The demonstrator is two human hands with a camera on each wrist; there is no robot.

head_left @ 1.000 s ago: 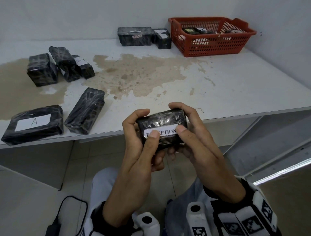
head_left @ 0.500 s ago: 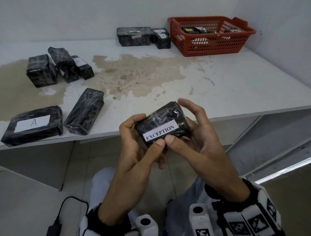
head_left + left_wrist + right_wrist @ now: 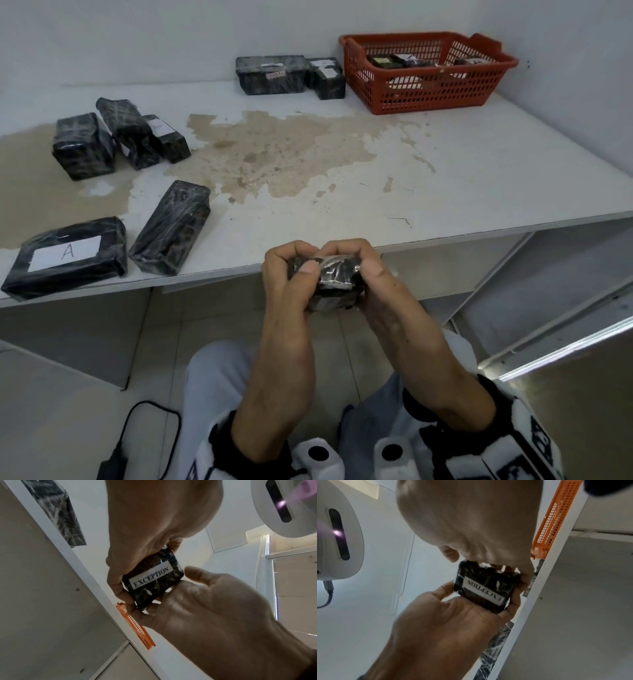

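Observation:
A small black plastic-wrapped package (image 3: 337,281) sits between both hands, just in front of the table's front edge. My left hand (image 3: 298,260) grips its left end, thumb on top and fingers curled over the far side. My right hand (image 3: 363,260) grips the right end the same way. The package's white "EXCEPTION" label faces down, hidden in the head view. That label shows on the package (image 3: 154,580) in the left wrist view and on the package (image 3: 484,588) in the right wrist view.
The stained white table (image 3: 462,178) carries a red basket (image 3: 411,92) of packages at the back right and two black packages (image 3: 270,73) beside it. A package labelled "A" (image 3: 68,255), a long package (image 3: 171,228) and three more packages (image 3: 116,137) lie at the left.
The package has been turned over between the hands: its "EXCEPTION" label faced up before and now faces down. Both hands have closed more tightly round it.

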